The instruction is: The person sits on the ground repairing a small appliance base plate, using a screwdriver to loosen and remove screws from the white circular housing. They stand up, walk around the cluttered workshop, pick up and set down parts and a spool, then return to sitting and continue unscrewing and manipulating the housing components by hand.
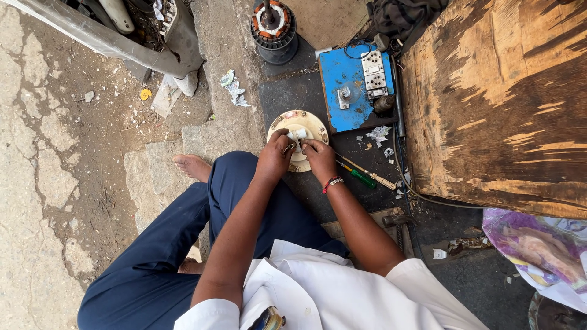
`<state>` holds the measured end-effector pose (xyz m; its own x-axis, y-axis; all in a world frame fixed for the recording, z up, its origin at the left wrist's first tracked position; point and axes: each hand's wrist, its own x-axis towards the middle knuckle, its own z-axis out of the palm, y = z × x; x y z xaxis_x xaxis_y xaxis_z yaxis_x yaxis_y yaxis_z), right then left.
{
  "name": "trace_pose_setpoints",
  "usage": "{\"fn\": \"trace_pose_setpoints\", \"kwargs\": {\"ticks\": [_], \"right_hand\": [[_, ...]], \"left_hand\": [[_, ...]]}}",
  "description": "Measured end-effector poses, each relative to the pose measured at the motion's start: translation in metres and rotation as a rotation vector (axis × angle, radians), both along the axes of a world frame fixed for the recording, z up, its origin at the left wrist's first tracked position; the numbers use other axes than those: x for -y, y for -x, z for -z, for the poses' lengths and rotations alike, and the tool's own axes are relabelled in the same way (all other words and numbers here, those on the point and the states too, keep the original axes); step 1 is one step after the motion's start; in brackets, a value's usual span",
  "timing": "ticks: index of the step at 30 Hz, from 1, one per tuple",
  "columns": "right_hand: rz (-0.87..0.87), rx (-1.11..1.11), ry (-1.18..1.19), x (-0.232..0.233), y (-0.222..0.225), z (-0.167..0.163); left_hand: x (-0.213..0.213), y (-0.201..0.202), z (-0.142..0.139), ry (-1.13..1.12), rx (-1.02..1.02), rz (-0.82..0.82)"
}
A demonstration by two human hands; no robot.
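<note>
- Near: person sits on the ground, white shirt, blue trousers, bare foot [191,166] out to the side.
- Left hand [274,154] and right hand [319,156] both on a round cream motor cover [306,125] lying on the dark floor just ahead; fingers pinched together on a small white part [299,133] at its centre.
- Progress, judging: cover is off its motor, centre fitting still being worked; not finished.
- Green-handled screwdriver [361,177] lies unused beside the right wrist.
- Beyond: blue switch board [348,85], then wound motor stator [274,27]; wooden box [501,98] on the right.
</note>
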<state>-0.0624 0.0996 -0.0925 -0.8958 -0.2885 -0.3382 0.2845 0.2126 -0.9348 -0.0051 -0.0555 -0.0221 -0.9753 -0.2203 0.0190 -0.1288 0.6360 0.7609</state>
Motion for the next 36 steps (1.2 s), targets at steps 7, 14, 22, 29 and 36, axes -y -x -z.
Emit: {"fn": "trace_pose_setpoints", "kwargs": {"ticks": [7, 14, 22, 29, 36], "right_hand": [[0.081, -0.09, -0.041, -0.045, 0.007, 0.004], [-0.115, -0.387, -0.51, -0.13, 0.016, -0.017], [-0.364, -0.591, -1.124, -0.151, -0.03, -0.03], [-0.31, -0.567, -1.075, -0.167, -0.034, -0.021], [-0.115, -0.486, -0.658, -0.171, -0.035, -0.039]], "left_hand": [[0.0, 0.001, -0.007, -0.02, -0.002, 0.006], [-0.002, 0.001, -0.01, -0.022, 0.061, 0.004], [-0.001, 0.0, -0.009, -0.021, 0.051, -0.002], [-0.002, 0.001, -0.007, -0.024, 0.05, 0.004], [-0.002, -0.001, -0.007, 0.0, 0.06, -0.002]]}}
